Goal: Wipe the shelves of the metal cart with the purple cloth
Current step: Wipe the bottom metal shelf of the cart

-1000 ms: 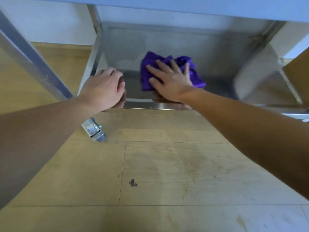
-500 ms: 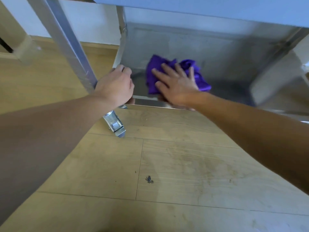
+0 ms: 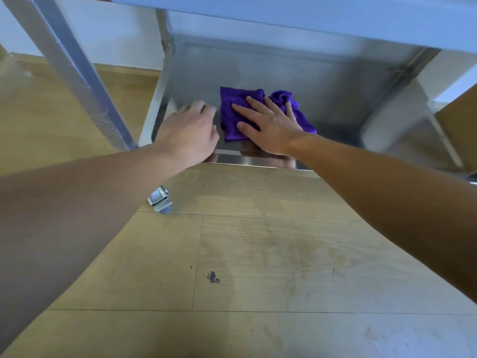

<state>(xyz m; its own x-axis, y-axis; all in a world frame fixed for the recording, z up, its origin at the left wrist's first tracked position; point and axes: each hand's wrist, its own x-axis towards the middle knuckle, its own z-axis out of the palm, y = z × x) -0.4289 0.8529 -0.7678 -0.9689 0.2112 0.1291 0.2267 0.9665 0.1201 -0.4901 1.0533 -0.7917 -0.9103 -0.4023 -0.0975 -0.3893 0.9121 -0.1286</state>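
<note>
By the right hand (image 3: pixel 268 125), fingers spread straight, the purple cloth (image 3: pixel 232 117) is pressed flat on the front left of the metal cart's (image 3: pixel 77 73) bottom shelf (image 3: pixel 348 99), the left hand (image 3: pixel 189 133) being rested loosely, empty, just beside it, and the wiping is judged midway, with the shelf's back and right probably left.

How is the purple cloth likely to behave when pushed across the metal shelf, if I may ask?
The crumpled purple cloth looks soft and floppy, so it will probably bunch rather than slide whole. Pressed flat under the right hand, it should glide easily on the smooth metal shelf.
</note>
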